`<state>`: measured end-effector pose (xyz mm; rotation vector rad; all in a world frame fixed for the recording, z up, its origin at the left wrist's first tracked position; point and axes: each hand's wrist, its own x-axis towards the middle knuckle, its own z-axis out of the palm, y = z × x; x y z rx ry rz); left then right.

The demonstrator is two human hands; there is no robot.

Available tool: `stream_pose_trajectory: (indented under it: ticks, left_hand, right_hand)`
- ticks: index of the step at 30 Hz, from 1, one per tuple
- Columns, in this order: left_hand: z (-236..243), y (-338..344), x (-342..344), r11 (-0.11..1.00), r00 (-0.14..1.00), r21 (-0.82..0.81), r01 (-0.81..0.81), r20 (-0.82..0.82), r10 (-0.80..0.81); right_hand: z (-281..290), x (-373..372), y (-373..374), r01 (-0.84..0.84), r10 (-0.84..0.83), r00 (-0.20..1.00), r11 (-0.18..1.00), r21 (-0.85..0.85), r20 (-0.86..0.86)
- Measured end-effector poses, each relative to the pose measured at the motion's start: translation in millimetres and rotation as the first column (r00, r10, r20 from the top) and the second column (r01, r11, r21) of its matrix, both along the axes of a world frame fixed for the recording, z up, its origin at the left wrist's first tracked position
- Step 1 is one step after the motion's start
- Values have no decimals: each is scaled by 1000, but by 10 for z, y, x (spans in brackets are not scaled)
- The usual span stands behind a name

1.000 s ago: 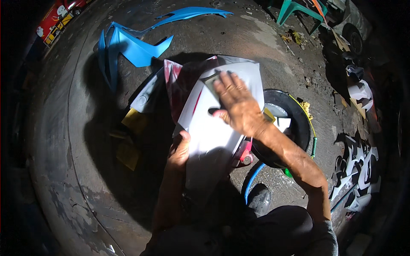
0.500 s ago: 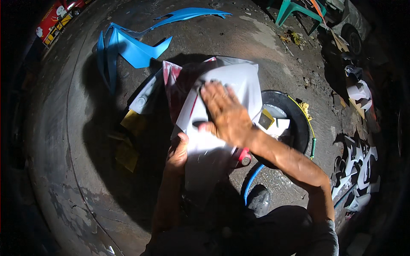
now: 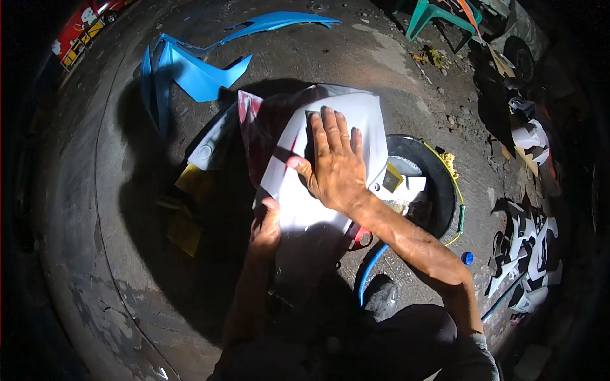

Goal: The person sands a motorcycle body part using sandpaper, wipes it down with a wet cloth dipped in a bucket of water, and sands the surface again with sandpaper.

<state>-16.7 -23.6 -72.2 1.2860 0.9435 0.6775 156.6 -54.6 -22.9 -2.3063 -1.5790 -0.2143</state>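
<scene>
A large glossy white panel (image 3: 367, 117), with reddish patches along its left side, stands tilted in front of me. It looks like a motorcycle fairing. My left hand (image 3: 265, 227) grips its lower left edge, the thumb on top and the other fingers hidden behind. My right hand (image 3: 335, 164) lies flat on the white face with the fingers spread. A thin dark piece (image 3: 311, 134), perhaps sandpaper, shows under its fingers and thumb; most of it is covered. Beneath the right forearm is a red part (image 3: 363, 239), mostly hidden.
A black bucket (image 3: 447, 190) with a yellow-green handle holds water and a yellow sheet (image 3: 393, 178). Blue panels (image 3: 202, 79) lie farther off at left. Yellow sheets (image 3: 184, 233) and a pale panel (image 3: 210, 147) rest nearer. White parts (image 3: 526, 254) lie at right, beside a blue hose (image 3: 368, 273).
My right hand, blurred earlier, has shifted slightly and turned so its fingers point up the panel. The left hand keeps its grip. A blue cap beside the right forearm has come into sight.
</scene>
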Motion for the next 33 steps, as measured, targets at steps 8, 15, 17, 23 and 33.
stream_pose_trajectory:
  ticks: [8,15,17,23,33]
  left_hand:
    - [-183,-148,-11,997,998,66,33,-48,-30]
    - [-312,-135,-129,985,994,156,70,-89,-56]
    - [-20,-170,68,989,977,105,102,176,-119]
    - [81,-255,24,972,996,235,17,79,-37]
    - [8,-284,-171,947,917,59,315,238,-320]
  right_hand:
    - [42,-364,-430,-154,155,987,988,29,-48]
    - [-118,-342,-401,-96,131,981,969,229,-140]
    - [-24,-378,-624,-160,196,964,967,198,-178]
    - [85,204,-158,10,21,993,967,254,-116]
    - [134,-69,-496,-86,185,958,915,395,-220]
